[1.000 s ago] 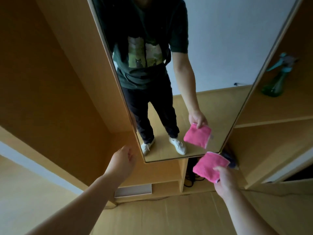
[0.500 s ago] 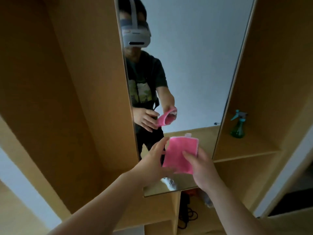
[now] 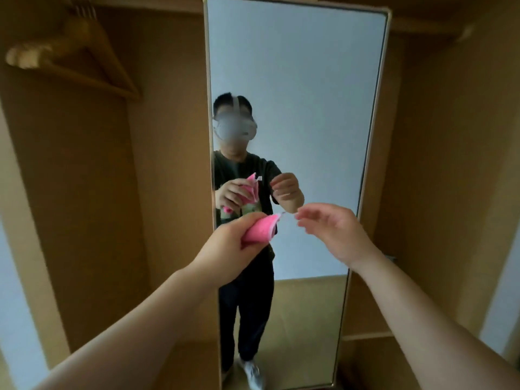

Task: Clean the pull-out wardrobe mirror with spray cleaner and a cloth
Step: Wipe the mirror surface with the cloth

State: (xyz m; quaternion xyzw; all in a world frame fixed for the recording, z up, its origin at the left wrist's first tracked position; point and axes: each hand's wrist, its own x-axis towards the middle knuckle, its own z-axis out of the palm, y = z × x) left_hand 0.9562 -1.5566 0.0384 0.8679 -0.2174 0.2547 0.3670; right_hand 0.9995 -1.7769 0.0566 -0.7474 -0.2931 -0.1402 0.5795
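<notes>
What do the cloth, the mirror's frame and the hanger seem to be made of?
The cloth looks like soft pink fabric, perhaps microfibre: matte, bunched into folds, with a pale edge trim. The frame is a thin tan strip matching the wardrobe panels, either wood or wood-look laminate; the blur leaves that open. The hanger appears to be wood: tan, thick-armed, with a slight sheen.

In the mirror [image 3: 295, 80]: white headset [image 3: 235, 128] with top strap, dark short-sleeved T-shirt [image 3: 239, 167] with chest print, dark trousers [image 3: 247, 311], white shoes [image 3: 253, 374].
</notes>
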